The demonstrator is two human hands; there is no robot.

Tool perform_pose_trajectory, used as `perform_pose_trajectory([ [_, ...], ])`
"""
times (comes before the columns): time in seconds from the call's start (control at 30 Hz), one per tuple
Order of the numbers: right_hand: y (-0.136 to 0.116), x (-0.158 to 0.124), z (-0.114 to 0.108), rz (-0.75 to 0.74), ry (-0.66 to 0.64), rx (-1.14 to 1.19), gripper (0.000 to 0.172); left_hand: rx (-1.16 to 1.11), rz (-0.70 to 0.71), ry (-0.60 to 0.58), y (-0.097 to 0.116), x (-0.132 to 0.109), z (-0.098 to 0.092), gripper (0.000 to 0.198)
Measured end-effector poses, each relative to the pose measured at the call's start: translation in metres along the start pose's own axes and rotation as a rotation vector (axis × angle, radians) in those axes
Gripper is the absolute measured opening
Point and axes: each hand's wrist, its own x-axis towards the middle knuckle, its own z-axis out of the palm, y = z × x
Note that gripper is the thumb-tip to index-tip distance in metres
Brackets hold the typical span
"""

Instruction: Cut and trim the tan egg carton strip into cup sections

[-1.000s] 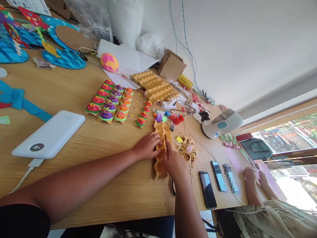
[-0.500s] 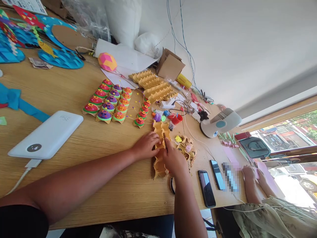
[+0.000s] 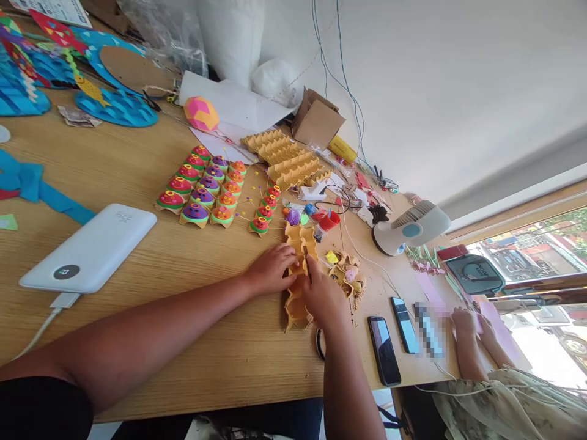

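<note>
A strip of tan egg carton lies on the wooden table in front of me. My left hand presses down on its left side with curled fingers. My right hand is closed round a thin dark tool whose tip touches the carton's middle; I cannot make out what the tool is. Cut-off carton pieces and crumbs lie just right of my right hand. Several painted carton cups stand in rows behind my left hand.
A white power bank with a cable lies at the left. Uncut egg trays, a cardboard box and a small fan stand farther back. Two phones lie at the right, beside another person's hands.
Both hands stay on the carton strip with hardly any shift. Only the view has wobbled slightly.
</note>
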Motion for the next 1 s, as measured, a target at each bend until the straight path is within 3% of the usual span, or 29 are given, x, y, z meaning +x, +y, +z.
perform_pose_trajectory([
  [0.23, 0.004, -0.018, 0.006, 0.038, -0.029, 0.002, 0.059, 0.022, -0.018, -0.03, 0.002, 0.001, -0.003, 0.016],
  [0.5, -0.001, 0.003, -0.002, 0.002, -0.002, -0.011, 0.058, 0.0, -0.014, -0.018, 0.001, 0.001, -0.001, 0.013],
  [0.73, -0.002, -0.017, 0.005, 0.057, -0.049, -0.031, 0.06, 0.006, -0.018, -0.032, 0.0, 0.001, -0.002, 0.015],
  [1.0, -0.001, 0.004, 0.005, -0.01, 0.026, -0.031, 0.059, 0.008, -0.016, -0.026, -0.001, 0.0, -0.001, 0.015],
])
